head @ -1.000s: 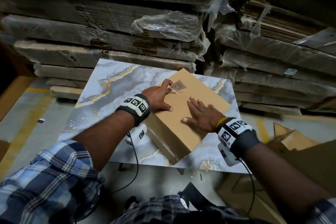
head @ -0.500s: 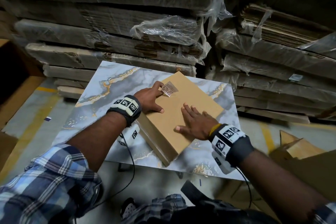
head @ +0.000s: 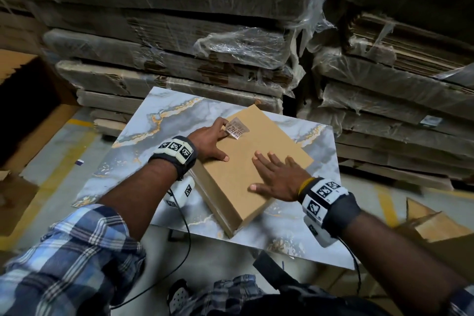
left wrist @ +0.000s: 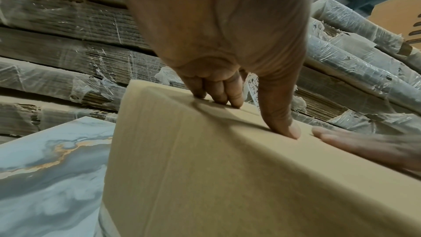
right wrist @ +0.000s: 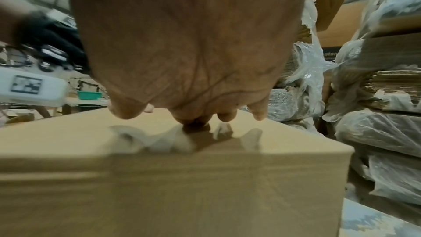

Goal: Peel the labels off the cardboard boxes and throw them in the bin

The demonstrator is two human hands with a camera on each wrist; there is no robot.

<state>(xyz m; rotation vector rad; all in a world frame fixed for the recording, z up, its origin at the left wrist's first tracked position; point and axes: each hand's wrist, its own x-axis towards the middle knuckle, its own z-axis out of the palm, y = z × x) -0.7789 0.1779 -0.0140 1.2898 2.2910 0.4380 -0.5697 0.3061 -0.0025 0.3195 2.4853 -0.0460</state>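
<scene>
While right hand [head: 278, 178] lies flat on box [head: 246, 161], left hand [head: 209, 141] grip pinching label [head: 237, 129]

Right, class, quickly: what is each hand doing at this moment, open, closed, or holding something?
Left hand: pinching the label, peeling it off the cardboard box.
Right hand: open, fingers spread flat, pressing on the box.
</scene>
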